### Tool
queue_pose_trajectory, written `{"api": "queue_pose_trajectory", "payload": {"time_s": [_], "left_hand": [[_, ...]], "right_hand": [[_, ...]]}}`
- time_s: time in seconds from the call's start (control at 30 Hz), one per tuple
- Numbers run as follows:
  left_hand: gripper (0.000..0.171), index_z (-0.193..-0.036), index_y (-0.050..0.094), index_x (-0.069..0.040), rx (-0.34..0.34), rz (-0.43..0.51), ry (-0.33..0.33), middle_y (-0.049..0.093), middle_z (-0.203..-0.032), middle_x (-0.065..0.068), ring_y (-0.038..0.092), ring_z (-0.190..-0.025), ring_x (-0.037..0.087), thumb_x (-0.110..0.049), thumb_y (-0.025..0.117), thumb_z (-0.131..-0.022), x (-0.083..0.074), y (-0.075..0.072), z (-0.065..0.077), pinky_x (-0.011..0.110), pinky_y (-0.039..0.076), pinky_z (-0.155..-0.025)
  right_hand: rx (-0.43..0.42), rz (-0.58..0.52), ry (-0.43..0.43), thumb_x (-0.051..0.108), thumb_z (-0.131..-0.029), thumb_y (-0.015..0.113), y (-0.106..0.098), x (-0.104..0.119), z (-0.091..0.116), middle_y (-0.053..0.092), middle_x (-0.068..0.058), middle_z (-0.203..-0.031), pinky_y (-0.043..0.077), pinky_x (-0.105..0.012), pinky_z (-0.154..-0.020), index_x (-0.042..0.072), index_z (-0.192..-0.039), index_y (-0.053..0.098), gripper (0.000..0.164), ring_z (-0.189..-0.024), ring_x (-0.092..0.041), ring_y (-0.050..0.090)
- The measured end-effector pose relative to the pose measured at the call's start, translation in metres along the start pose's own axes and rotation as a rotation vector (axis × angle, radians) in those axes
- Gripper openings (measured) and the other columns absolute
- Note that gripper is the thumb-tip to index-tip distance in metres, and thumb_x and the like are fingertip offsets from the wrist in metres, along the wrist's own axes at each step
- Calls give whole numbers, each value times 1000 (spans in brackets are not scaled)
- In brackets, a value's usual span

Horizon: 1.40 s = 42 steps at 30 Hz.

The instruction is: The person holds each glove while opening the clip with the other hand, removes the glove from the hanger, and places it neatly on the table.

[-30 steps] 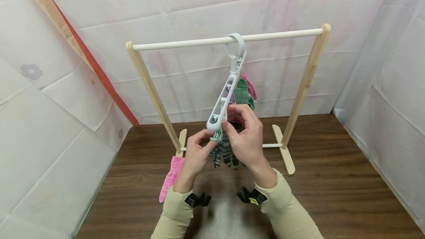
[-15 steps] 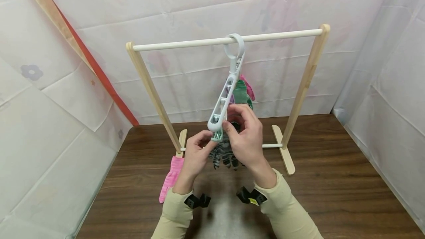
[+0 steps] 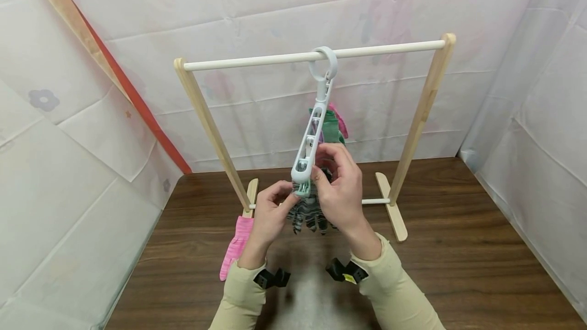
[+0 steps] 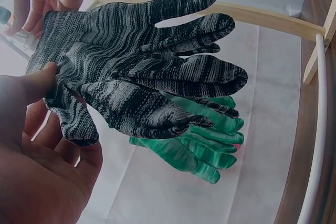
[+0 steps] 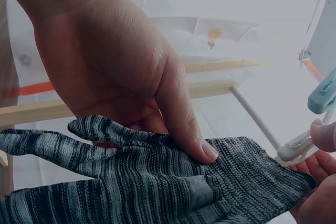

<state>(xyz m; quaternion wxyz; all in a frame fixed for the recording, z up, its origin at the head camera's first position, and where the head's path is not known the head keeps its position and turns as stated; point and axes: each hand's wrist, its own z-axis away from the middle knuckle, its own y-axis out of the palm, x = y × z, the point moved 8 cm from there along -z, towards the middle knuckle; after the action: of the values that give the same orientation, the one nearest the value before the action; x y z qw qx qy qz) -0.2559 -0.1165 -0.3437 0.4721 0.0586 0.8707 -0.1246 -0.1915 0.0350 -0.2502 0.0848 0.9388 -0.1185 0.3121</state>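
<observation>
A grey-and-black striped knit glove (image 3: 308,213) hangs palm-flat between the two hands, below the near end of a white folding hanger (image 3: 303,159). My left hand (image 3: 274,208) pinches the glove near its cuff, thumb on top, as the left wrist view shows. My right hand (image 3: 340,182) grips the clip (image 5: 300,148) at the cuff's edge, thumb laid along it. A teal clip end (image 3: 302,187) shows under the hanger's tip. Behind, a green glove (image 4: 197,148) and a pink glove (image 3: 338,120) hang from the same hanger.
A wooden rack with a white rod (image 3: 385,52) carries the hanger by its ring hook (image 3: 326,62). On the brown table (image 3: 458,248) lies a pink glove (image 3: 237,248), by the rack's left foot. Pale cloth walls (image 3: 257,9) surround the table.
The hanger's near end has swung slightly to the right and down, and the gloves behind have shifted a little left. Both hands stay almost in place.
</observation>
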Motion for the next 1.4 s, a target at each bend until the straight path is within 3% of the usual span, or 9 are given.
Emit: {"api": "queue_pose_trajectory", "payload": {"time_s": [0.37,0.67,1.4], "left_hand": [[7,-98,71,3,-17,3,-29,68,-88,12,57,-73,13,0,69,-91,1,-2,2,24,45,-63],[7,-97,72,0,-34,30,-13,67,-86,-1,58,-73,12,1,70,-90,4,-6,3,23,45,-63],[8,-99,71,2,-40,38,-50,68,-88,3,58,-75,12,0,70,-91,5,-14,6,24,46,-65]], "right_hand": [[-10,-4,-3,-22,-81,66,-1,3,0,58,-19,-105,53,-32,-83,-12,-111,59,32,-94,-23,59],[-16,-10,6,-21,-83,66,-1,3,0,58,-19,-106,53,-33,-85,-13,-112,59,31,-96,-23,59],[-25,-16,-7,-20,-83,66,0,2,0,59,-18,-105,53,-35,-86,-11,-112,60,31,-96,-24,60]]}}
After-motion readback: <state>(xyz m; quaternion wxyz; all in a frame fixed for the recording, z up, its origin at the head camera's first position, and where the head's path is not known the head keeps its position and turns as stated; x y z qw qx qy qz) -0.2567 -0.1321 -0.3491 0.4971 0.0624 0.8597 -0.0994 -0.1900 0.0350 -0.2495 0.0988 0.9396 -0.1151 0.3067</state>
